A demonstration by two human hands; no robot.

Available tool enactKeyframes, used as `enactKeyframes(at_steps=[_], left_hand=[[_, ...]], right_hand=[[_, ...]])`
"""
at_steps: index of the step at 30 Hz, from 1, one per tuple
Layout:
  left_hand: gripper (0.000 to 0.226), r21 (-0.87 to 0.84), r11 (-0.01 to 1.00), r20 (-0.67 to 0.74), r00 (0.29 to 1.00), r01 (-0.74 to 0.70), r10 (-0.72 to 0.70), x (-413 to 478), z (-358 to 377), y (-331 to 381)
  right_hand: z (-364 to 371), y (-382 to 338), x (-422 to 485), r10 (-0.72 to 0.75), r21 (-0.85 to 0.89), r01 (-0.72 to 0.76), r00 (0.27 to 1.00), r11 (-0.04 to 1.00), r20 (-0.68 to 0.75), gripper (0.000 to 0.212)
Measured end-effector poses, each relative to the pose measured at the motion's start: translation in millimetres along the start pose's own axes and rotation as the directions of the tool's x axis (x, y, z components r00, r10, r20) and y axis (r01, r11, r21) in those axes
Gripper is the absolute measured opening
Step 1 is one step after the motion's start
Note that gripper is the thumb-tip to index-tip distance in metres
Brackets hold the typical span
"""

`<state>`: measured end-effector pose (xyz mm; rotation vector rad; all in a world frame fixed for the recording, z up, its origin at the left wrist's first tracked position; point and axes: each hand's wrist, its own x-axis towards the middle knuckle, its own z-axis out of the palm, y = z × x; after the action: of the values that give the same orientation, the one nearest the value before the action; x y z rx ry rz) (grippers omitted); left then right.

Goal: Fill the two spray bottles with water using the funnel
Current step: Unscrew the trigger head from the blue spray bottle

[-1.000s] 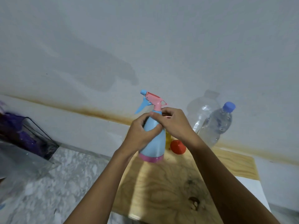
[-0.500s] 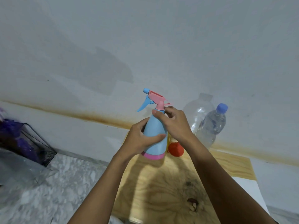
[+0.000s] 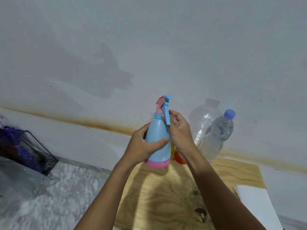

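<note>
Left grip (image 3: pixel 142 147) wrapped round the blue spray bottle (image 3: pixel 157 128), held upright in the air above the table (image 3: pixel 232 173). Right grip (image 3: pixel 180 130) pinches the collar of the spray head (image 3: pixel 163 105). Over the last second the nozzle has swung from pointing left round toward the person. The head is probably being unscrewed, and filling has not begun. Behind the right wrist sit what is likely the funnel (image 3: pixel 179 157), orange and partly hidden, and a capped water bottle (image 3: pixel 217 135).
</note>
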<state>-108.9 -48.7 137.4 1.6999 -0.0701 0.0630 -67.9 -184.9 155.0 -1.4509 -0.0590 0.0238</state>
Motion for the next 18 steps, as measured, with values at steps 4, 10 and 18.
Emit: enactKeyframes(at_steps=[4,10,18], left_hand=[[0.045,-0.007,0.999,-0.005,0.999,-0.046,0.046,0.7,2.9,2.7],[0.047,0.003,0.997,0.004,0.997,-0.083,0.083,-1.3,7.2,1.8],[0.056,0.043,0.995,-0.043,0.994,-0.094,0.095,-1.6,7.9,-3.7]], right_hand=[[11.0,1.2,-6.6,-0.061,0.008,0.062,0.997,0.998,-0.045,0.024],[14.7,1.5,-9.3,-0.125,-0.040,0.122,0.988,0.992,-0.096,0.015],[15.3,-2.5,-11.8,-0.041,-0.006,0.041,0.995,0.999,-0.092,0.022]])
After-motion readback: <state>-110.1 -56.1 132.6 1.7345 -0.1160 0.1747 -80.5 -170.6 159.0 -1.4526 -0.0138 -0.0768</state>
